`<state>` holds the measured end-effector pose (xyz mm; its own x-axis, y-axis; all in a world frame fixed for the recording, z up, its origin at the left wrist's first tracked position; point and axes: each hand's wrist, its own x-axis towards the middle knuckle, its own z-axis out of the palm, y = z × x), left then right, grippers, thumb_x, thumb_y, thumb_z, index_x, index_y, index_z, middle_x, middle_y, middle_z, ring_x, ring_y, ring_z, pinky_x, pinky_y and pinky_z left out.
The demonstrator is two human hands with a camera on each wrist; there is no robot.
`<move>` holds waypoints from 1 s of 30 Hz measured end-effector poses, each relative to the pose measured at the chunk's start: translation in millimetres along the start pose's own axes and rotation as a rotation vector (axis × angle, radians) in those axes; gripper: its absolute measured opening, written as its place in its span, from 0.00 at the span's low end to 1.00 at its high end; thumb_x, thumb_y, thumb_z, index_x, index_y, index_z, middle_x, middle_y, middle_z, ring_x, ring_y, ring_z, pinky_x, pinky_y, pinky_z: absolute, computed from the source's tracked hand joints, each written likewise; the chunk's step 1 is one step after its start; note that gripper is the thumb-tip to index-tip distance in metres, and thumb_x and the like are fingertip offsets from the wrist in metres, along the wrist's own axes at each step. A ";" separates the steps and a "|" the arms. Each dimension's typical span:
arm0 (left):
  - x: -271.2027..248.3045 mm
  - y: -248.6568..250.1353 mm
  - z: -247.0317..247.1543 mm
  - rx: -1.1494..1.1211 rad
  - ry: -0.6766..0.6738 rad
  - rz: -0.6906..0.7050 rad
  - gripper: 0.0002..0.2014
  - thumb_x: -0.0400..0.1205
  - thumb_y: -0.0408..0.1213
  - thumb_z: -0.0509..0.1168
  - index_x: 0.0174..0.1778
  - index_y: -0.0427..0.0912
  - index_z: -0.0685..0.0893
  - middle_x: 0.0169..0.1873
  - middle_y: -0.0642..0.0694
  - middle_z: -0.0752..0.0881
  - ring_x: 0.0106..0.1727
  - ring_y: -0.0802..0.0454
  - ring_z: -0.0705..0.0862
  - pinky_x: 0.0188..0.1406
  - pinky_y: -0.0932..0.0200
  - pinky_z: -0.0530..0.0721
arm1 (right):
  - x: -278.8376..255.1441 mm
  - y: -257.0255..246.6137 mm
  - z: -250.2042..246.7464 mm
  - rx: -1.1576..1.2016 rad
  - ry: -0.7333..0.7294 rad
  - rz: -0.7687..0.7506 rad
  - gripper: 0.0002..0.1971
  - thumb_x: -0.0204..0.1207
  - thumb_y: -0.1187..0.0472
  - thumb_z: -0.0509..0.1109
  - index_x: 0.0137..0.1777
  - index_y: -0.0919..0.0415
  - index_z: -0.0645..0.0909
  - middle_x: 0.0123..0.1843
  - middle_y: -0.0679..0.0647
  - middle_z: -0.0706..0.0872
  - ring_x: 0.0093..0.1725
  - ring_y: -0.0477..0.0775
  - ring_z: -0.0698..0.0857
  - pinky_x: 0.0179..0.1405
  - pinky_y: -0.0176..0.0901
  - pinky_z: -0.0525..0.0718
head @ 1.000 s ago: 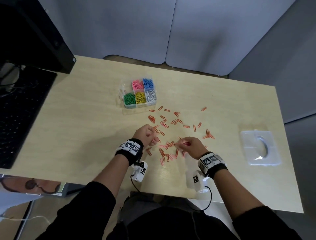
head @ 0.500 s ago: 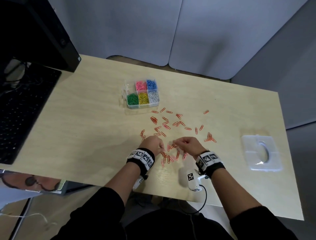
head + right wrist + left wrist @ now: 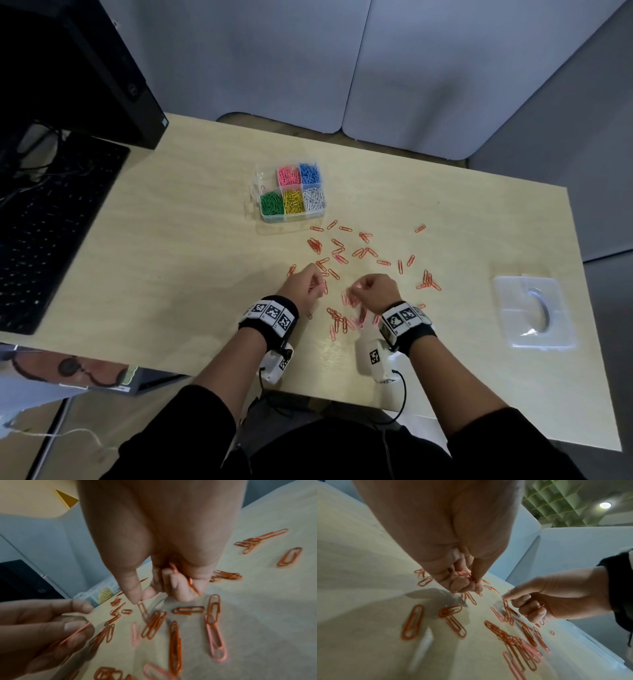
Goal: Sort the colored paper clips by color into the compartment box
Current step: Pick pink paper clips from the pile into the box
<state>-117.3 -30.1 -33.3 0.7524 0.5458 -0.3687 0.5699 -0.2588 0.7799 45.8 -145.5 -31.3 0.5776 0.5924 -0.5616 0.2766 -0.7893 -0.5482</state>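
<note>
Orange paper clips (image 3: 337, 251) lie scattered over the pale wooden worktop (image 3: 171, 260), from just in front of the compartment box (image 3: 290, 192) down to my two hands near the front edge. My left hand (image 3: 301, 286) hovers over the left part of the scatter; its grip is curled, fingers and thumb closed round a small bunch of orange clips (image 3: 462, 574), as the left wrist view shows. My right hand (image 3: 376, 291) sits just beside it, to the right; its thumb and forefinger pinch the tip of a single orange clip (image 3: 142, 608), which hangs down to touch the clips lying below, while more orange clips are tucked under the other curled fingers (image 3: 181, 588). A denser cluster of clips (image 3: 339, 320) lies between and just in front of both wrists. The compartment box stands well beyond the hands, toward the back of the worktop: pink and blue clips fill two rear cells, green, yellow and white the three front cells, and the rear left cell looks almost bare. A clear plastic lid (image 3: 534, 311) rests apart at the right. A black keyboard (image 3: 51, 219) occupies the left edge.
</note>
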 end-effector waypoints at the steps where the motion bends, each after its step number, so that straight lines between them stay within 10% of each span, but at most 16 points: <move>1: 0.3 -0.9 -0.9 -0.023 -0.013 -0.017 0.04 0.84 0.31 0.61 0.52 0.43 0.77 0.39 0.50 0.85 0.42 0.52 0.84 0.40 0.63 0.79 | 1.8 2.5 -3.5 0.006 -0.003 -0.013 0.07 0.73 0.58 0.75 0.34 0.54 0.84 0.29 0.44 0.82 0.32 0.44 0.81 0.28 0.32 0.74; 5: 5.5 -1.7 3.3 -0.032 -0.072 -0.066 0.19 0.85 0.31 0.58 0.71 0.47 0.79 0.47 0.48 0.88 0.48 0.50 0.85 0.49 0.61 0.81 | 7.5 7.4 -14.6 0.086 -0.089 -0.023 0.08 0.77 0.58 0.73 0.37 0.56 0.82 0.31 0.47 0.83 0.30 0.45 0.80 0.35 0.37 0.77; 8: 12.1 4.6 3.5 -0.078 -0.025 -0.122 0.16 0.83 0.31 0.57 0.45 0.45 0.91 0.40 0.56 0.87 0.43 0.55 0.84 0.44 0.65 0.79 | 8.4 11.2 -20.0 0.001 -0.012 -0.036 0.04 0.77 0.58 0.73 0.45 0.58 0.84 0.38 0.48 0.85 0.37 0.47 0.83 0.36 0.34 0.78; 12: 27.2 11.5 1.5 -0.159 0.185 -0.224 0.17 0.78 0.34 0.57 0.21 0.47 0.75 0.21 0.53 0.75 0.26 0.52 0.73 0.30 0.62 0.69 | -0.6 3.1 -8.4 -0.099 -0.017 -0.112 0.11 0.68 0.45 0.81 0.44 0.50 0.87 0.41 0.40 0.89 0.37 0.36 0.84 0.37 0.32 0.81; 15: 39.6 22.1 -1.2 -0.165 0.185 -0.208 0.18 0.80 0.39 0.57 0.23 0.46 0.66 0.22 0.49 0.68 0.28 0.48 0.66 0.30 0.57 0.63 | -3.6 -3.7 9.3 -0.163 -0.025 -0.076 0.11 0.69 0.44 0.80 0.44 0.48 0.89 0.42 0.36 0.88 0.41 0.36 0.87 0.42 0.35 0.85; 18: 55.2 28.0 -6.6 -0.066 0.127 -0.133 0.19 0.87 0.44 0.58 0.28 0.46 0.77 0.26 0.49 0.78 0.30 0.48 0.76 0.34 0.58 0.74 | -1.2 -3.8 16.8 -0.177 0.000 -0.063 0.07 0.73 0.49 0.78 0.45 0.52 0.90 0.43 0.44 0.92 0.39 0.40 0.88 0.48 0.42 0.90; 23: 66.8 30.9 -9.2 -0.068 0.068 -0.061 0.19 0.87 0.29 0.56 0.73 0.42 0.80 0.42 0.51 0.86 0.47 0.55 0.83 0.55 0.62 0.80 | -2.3 15.0 -0.2 0.017 -0.058 -0.060 0.09 0.75 0.51 0.78 0.42 0.55 0.88 0.35 0.51 0.90 0.30 0.45 0.86 0.37 0.42 0.88; 26: 70.6 29.6 -8.4 -0.008 0.057 0.020 0.17 0.86 0.30 0.56 0.65 0.42 0.86 0.57 0.46 0.86 0.59 0.51 0.82 0.65 0.57 0.78 | -4.3 26.3 -10.6 0.104 -0.042 -0.071 0.11 0.71 0.48 0.80 0.42 0.55 0.88 0.36 0.53 0.91 0.30 0.48 0.86 0.36 0.45 0.89; 30: 73.4 19.1 -7.0 0.258 0.094 0.087 0.06 0.81 0.39 0.67 0.50 0.49 0.89 0.40 0.49 0.79 0.44 0.49 0.80 0.48 0.55 0.81 | -6.2 23.3 6.0 -0.102 0.027 -0.109 0.16 0.66 0.40 0.81 0.47 0.47 0.88 0.38 0.44 0.91 0.34 0.40 0.88 0.41 0.38 0.87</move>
<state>-53.5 10.6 -41.9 0.7752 0.5808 -0.2484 0.5787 -0.4953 0.6479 44.1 -166.7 -44.3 0.5600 0.6721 -0.4844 0.4144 -0.7335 -0.5387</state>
